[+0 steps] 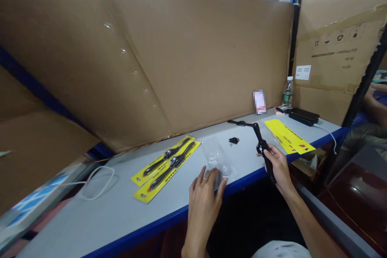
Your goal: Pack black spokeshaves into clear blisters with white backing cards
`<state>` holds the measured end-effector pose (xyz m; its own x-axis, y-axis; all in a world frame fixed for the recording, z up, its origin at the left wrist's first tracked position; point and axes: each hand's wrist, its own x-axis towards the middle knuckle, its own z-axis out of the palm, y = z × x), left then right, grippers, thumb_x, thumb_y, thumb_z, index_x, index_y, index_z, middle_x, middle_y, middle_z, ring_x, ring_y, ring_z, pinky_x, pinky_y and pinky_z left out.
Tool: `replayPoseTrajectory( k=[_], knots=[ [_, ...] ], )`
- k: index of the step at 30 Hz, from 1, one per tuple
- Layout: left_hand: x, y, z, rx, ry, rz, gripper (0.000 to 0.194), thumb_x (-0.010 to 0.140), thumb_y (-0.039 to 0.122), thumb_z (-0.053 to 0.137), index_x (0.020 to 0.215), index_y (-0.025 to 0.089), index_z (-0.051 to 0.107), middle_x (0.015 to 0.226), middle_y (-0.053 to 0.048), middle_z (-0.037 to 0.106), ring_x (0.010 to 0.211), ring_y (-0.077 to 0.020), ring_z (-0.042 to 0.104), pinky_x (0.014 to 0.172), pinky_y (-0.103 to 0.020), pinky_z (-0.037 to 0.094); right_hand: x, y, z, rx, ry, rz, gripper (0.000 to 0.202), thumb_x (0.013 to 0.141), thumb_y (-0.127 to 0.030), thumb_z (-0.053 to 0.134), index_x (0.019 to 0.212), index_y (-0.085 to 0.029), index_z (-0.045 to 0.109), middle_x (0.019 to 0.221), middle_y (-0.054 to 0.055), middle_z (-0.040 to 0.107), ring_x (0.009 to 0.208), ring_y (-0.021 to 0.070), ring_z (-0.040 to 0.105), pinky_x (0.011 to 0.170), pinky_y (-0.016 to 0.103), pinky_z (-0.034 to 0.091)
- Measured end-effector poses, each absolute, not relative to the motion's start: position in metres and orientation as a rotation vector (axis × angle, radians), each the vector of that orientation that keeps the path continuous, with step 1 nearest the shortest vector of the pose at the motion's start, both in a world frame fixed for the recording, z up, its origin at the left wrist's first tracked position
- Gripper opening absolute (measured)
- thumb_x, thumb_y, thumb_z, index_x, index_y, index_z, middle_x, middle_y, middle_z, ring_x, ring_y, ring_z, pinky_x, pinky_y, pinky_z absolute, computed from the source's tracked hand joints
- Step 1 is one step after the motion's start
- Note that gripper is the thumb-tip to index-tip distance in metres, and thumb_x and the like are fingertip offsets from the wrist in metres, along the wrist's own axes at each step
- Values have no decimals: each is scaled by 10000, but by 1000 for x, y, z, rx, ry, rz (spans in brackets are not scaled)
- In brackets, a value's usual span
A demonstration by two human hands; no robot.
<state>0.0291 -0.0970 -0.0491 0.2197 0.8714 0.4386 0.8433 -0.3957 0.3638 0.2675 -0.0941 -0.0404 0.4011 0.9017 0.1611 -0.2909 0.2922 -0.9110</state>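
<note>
My right hand is wrapped round the lower handle of a black spokeshave, holding it tilted above the table's front edge. Fingers spread, my left hand lies over the near end of a clear plastic blister. A second black spokeshave lies behind the held one. Between the blister and the held spokeshave sit small black and metal parts. On the left, two more spokeshaves are packed on yellow cards.
Loose yellow cards lie on the right of the grey table. Behind them stand a bottle, a black box with a white cable and a blurred-out upright item. Cardboard walls border the table. Another person's arm shows far right.
</note>
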Motion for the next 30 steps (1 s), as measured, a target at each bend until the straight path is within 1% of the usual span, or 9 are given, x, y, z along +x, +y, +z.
replayPoseTrajectory(
  k=[2, 4, 7, 11, 15, 21, 24, 27, 30],
  knots=[
    [28, -96, -55, 2437, 1764, 953, 450, 1015, 371, 519, 1417, 172, 555, 1369, -140, 657, 1452, -359, 414, 1139, -531, 370, 267, -95, -39, -954, -818, 922, 483, 771, -523, 786, 1063, -156, 670, 822, 50, 731, 388, 49, 378, 382, 223, 270],
    [30, -94, -51, 2461, 1796, 908, 601, 1023, 408, 502, 1565, 169, 397, 1342, -152, 662, 1367, -355, 493, 1104, -514, 404, 267, -97, -38, -965, -841, 932, 474, 775, -519, 783, 1059, -155, 679, 820, 54, 733, 392, 50, 377, 387, 226, 266],
    [41, -85, -32, 2466, 1887, 694, 648, 1039, 435, 457, 1632, 237, 286, 1207, -126, 692, 1161, -333, 595, 995, -489, 462, 265, -101, -38, -962, -849, 979, 479, 768, -519, 789, 1061, -153, 689, 797, 54, 730, 399, 55, 369, 389, 223, 255],
    [53, -64, -7, 2401, 2038, 387, 578, 1017, 499, 476, 1523, 220, 490, 1293, -170, 634, 1202, -368, 561, 977, -495, 452, 268, -114, -44, -941, -782, 1061, 513, 742, -526, 813, 1063, -145, 692, 751, 54, 721, 391, 51, 347, 381, 212, 230],
    [51, -56, -2, 2420, 2042, 303, 463, 1005, 501, 491, 1346, 229, 648, 1350, -165, 597, 1233, -356, 545, 1000, -470, 429, 283, -131, -46, -932, -622, 1038, 592, 666, -516, 872, 1084, -137, 692, 765, 65, 729, 359, 39, 324, 356, 212, 207],
    [55, -70, -4, 2465, 1982, 317, 512, 1016, 450, 471, 1480, 246, 546, 1275, -158, 614, 1179, -337, 565, 963, -440, 445, 312, -158, -30, -962, -478, 879, 595, 652, -490, 887, 1102, -145, 705, 810, 59, 739, 395, 47, 380, 353, 196, 284],
    [63, -75, 0, 2384, 2061, 283, 478, 1001, 409, 496, 1450, 262, 571, 1241, -147, 628, 1186, -340, 561, 905, -409, 466, 326, -168, -25, -975, -412, 825, 619, 624, -468, 910, 1121, -156, 714, 801, 53, 737, 450, 75, 472, 386, 184, 352],
    [69, -76, 4, 2269, 2158, 275, 437, 991, 289, 453, 1404, 216, 578, 1177, -138, 667, 1167, -315, 595, 852, -366, 472, 338, -177, -24, -977, -366, 735, 592, 627, -428, 917, 1120, -160, 728, 817, 61, 742, 534, 113, 571, 432, 179, 408],
    [71, -76, 6, 2208, 2190, 290, 420, 984, 250, 428, 1382, 190, 548, 1193, -142, 692, 1111, -290, 656, 821, -346, 469, 347, -183, -24, -984, -349, 674, 536, 671, -387, 903, 1131, -167, 740, 842, 60, 749, 495, 76, 523, 424, 160, 393]
  ],
)
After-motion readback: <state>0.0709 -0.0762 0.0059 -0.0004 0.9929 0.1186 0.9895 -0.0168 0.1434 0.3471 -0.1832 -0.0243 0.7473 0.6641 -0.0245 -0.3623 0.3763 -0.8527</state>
